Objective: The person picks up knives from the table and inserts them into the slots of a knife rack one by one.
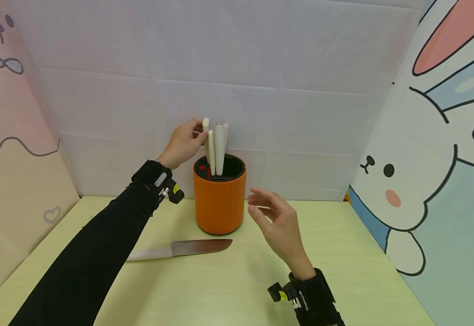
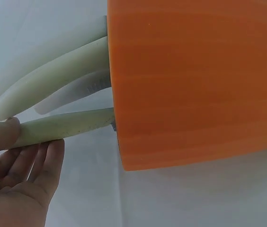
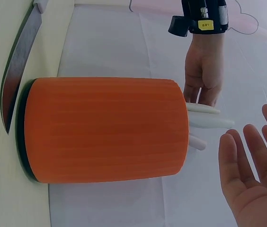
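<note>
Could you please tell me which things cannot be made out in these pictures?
- What lies below the pale handles: mostly hidden by the orange holder, all views.
- End of the lying knife's grip: covered by the left sleeve, head view; cut off by the top edge, right wrist view.
- Part of the right hand: cut off by the picture's edge, right wrist view.

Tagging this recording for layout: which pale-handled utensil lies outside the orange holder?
The knife lying on the table in front of the orange holder: its blade is exposed, whereas the other handles rise from the holder's top.
</note>
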The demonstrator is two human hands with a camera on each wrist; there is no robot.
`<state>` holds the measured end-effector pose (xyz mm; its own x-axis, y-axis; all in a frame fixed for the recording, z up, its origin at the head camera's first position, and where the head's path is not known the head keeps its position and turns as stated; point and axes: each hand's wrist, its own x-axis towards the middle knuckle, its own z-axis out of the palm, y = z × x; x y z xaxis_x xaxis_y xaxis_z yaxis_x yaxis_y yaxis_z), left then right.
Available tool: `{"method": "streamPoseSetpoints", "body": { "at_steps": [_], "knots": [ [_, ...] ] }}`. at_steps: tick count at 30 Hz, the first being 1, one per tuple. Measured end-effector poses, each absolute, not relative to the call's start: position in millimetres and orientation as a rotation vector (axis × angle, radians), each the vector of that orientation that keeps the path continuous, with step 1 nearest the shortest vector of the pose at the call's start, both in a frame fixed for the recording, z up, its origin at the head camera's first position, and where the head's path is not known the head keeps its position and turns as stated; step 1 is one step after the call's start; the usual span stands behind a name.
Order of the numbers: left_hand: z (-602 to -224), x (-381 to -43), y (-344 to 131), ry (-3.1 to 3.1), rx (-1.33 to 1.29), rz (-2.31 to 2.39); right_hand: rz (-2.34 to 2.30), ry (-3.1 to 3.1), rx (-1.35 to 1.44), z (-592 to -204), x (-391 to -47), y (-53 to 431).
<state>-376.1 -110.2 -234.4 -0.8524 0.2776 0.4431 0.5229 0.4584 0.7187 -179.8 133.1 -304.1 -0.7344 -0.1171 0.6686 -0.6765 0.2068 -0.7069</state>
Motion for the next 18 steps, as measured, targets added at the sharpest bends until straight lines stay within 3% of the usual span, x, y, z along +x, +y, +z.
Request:
{"method": "streamPoseSetpoints", "body": {
  "at_steps": [18],
  "knots": [
    [-241.4, -380.4, -104.6, -2.493, -0.693, -1.262, 1.552, -2.009, 0.738, -303.5, -180.4, 131.7]
  ]
}}
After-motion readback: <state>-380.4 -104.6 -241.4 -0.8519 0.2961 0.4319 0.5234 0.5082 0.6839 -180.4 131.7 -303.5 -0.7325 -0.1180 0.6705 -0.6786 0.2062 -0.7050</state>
